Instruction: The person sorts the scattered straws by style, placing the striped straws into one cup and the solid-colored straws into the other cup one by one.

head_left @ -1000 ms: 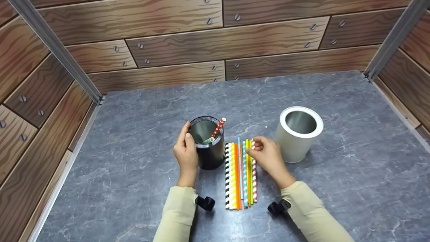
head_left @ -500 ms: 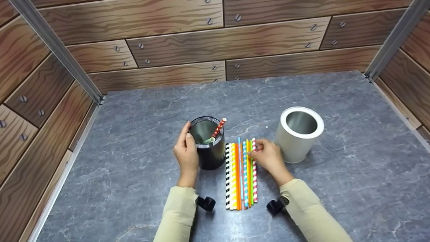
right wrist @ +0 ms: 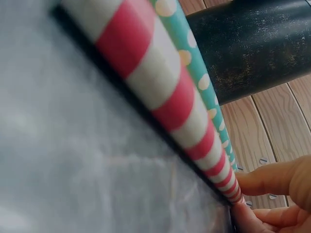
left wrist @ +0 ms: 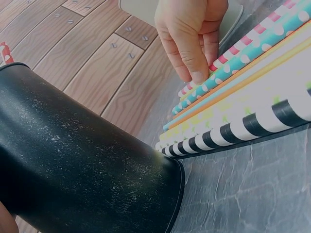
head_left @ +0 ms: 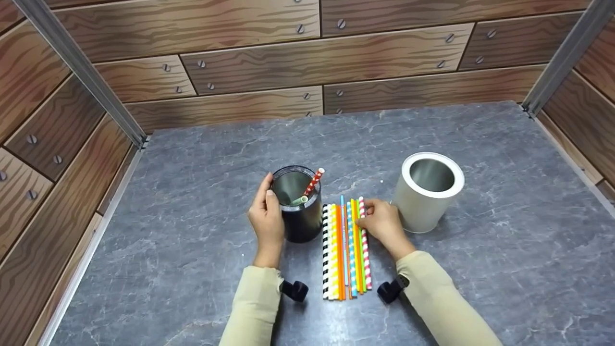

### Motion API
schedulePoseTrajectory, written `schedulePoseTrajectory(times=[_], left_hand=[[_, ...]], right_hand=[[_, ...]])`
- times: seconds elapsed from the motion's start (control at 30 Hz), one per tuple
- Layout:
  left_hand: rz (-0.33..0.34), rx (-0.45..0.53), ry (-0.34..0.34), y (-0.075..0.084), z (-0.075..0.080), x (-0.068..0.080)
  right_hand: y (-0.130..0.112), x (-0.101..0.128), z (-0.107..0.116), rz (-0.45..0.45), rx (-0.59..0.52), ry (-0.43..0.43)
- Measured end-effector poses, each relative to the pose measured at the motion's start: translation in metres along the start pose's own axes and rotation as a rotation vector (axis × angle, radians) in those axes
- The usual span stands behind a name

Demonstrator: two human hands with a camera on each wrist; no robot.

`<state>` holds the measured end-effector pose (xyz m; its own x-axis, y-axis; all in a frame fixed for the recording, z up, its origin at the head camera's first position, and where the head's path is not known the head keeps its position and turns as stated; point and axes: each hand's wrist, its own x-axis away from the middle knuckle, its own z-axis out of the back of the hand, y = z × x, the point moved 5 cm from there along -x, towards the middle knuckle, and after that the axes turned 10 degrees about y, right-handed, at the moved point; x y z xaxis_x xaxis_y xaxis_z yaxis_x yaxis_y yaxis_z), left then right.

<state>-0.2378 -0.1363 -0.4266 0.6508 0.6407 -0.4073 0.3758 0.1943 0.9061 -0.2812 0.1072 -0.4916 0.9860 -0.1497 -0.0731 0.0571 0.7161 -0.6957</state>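
In the lower middle of the head view, on the grey tabletop (head_left: 471, 269), lies a row of paper straws (head_left: 345, 250), side by side and touching. My right hand (head_left: 382, 223) sits at their far end, fingertips (left wrist: 197, 73) curled onto the red-and-white striped straw (head_left: 366, 250) at the row's right edge, pinching its tip, as far as I can tell from the right wrist view. My left hand (head_left: 265, 218) wraps around the side of the black cup (head_left: 300, 211), which stands upright just left of the row with two straws leaning inside. A white cup (head_left: 425, 192) stands to the right. I judge these straws feather-light, hollow and easily crushed or kinked. They roll readily, so a gentle pinch near one end suits best, lifting the outermost one away from its neighbours.
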Motion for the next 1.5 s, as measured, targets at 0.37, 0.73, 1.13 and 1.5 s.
schedulePoseTrajectory(times=[0.37,0.73,1.13,1.5], left_hand=[[-0.003,-0.021,-0.004,0.025,0.002,0.002],[-0.004,-0.021,-0.009,-0.005,0.000,-0.001],[-0.023,0.000,-0.009,-0.013,0.000,-0.002],[-0.003,-0.001,-0.007,-0.013,0.000,-0.002]], right_hand=[[-0.001,-0.002,0.002,0.045,-0.049,0.058],[0.004,-0.003,-0.001,-0.067,-0.115,0.050],[0.007,-0.004,-0.001,-0.176,-0.192,0.024],[-0.003,-0.001,0.003,-0.168,-0.293,0.046]])
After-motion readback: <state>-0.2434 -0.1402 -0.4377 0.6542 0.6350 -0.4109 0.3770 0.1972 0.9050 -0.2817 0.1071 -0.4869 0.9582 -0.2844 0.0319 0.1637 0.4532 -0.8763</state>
